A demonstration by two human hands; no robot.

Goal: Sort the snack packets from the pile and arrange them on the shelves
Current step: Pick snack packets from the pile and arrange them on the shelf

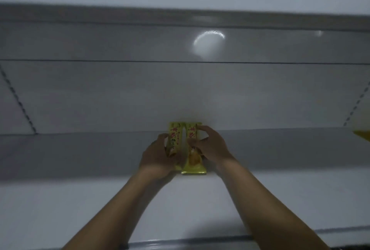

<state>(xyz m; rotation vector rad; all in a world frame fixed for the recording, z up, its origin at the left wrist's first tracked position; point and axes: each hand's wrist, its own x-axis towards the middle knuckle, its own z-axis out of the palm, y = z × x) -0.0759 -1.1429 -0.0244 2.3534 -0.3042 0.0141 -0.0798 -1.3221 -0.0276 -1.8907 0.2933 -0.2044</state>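
Note:
Two yellow snack packets with red lettering lie side by side on a white shelf (80, 199), against its back panel. My left hand (158, 157) grips the left packet (174, 135) from its left side, fingers curled round its lower part. My right hand (210, 145) pinches the right packet (193, 166) near its middle, thumb on the front and fingers over its right edge. The lower end of the right packet shows below my hand.
The shelf's back panel (100, 93) is plain white, with slotted uprights at the far left (20, 101) and far right (358, 103). Another shelf (180, 15) runs overhead. A yellow object (363, 135) pokes in at the right edge.

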